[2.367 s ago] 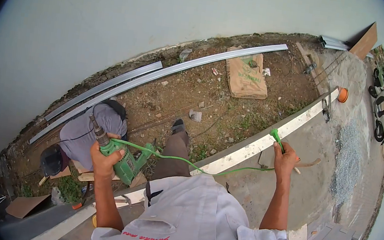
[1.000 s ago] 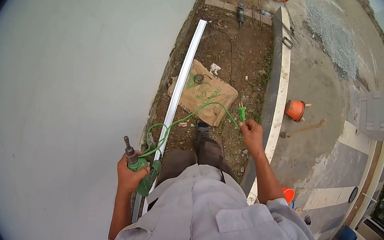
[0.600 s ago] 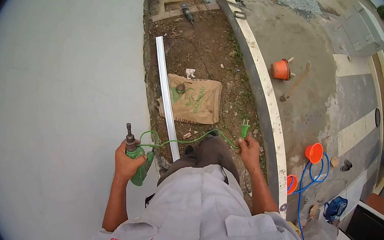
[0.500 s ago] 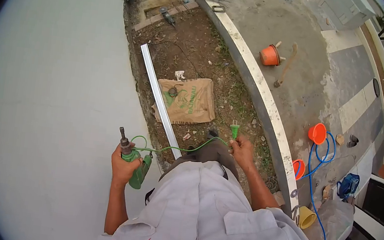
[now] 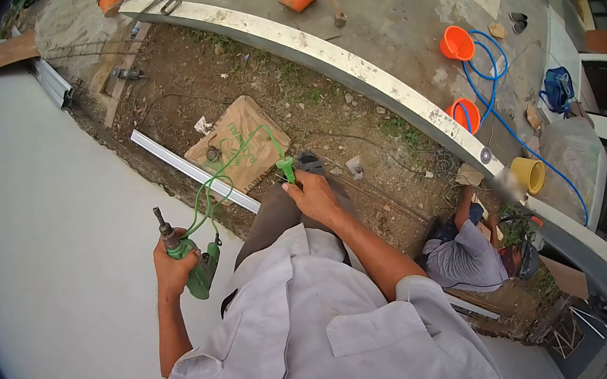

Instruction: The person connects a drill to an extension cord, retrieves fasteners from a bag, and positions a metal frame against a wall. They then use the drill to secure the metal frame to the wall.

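My left hand [image 5: 171, 264] is wrapped round a green power drill [image 5: 202, 274], whose dark chuck points up and to the left. A green cord [image 5: 205, 196] runs from the drill in a loose loop up to a green plug [image 5: 286, 168]. My right hand [image 5: 312, 196] has the plug pinched between its fingers, in front of my dark trousers. Beyond the plug lies a flattened brown paper sack [image 5: 241, 144] on the soil. A white metal channel [image 5: 192, 168] rests on the ground between the sack and the wall.
A low curved concrete kerb [image 5: 319, 59] borders the soil strip, opposite the pale wall [image 5: 50, 219]. Another person [image 5: 466, 255] crouches to the right. Past the kerb are orange buckets [image 5: 458, 43], a blue hose [image 5: 493, 92] and a yellow bucket [image 5: 526, 175]. An angle grinder [image 5: 128, 74] lies far left.
My view has swung to the right, bringing the crouching person into sight. The plug has turned from pointing up to tilted, and the cord now arches above it. Both hands keep their hold.
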`<state>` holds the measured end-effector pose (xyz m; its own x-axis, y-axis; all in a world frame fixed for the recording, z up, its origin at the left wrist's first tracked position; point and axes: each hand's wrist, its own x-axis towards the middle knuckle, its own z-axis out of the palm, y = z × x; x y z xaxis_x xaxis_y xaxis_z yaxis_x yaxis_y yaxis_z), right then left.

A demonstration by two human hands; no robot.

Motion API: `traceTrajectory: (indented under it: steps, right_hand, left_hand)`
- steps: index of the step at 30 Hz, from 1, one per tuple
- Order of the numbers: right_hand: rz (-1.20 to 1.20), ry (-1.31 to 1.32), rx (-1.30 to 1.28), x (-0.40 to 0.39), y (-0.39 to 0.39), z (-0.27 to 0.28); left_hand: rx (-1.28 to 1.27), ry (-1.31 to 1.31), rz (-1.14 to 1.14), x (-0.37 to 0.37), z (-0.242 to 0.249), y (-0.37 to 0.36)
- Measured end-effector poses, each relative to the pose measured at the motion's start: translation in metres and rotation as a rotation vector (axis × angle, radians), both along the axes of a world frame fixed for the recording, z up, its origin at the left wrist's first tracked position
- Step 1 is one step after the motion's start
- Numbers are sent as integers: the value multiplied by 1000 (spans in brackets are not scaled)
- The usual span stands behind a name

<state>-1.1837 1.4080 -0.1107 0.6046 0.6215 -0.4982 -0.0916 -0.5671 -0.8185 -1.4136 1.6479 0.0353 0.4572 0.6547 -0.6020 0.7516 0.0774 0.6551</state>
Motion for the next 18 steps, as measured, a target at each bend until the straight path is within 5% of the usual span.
traceTrajectory:
  steps: [4,7,18]
  right_hand:
    - [-115,-5,-128,-22,-34,-28]
    - [-184,-547,-48,-69,-84,-73]
    - [-152,8,-539,-141,-162,-77]
  left_hand:
    - [-28,-2,-182,12,-28,31]
    - [-28,10,-301,24,-38,43]
    - [26,21,-425,38,-57,48]
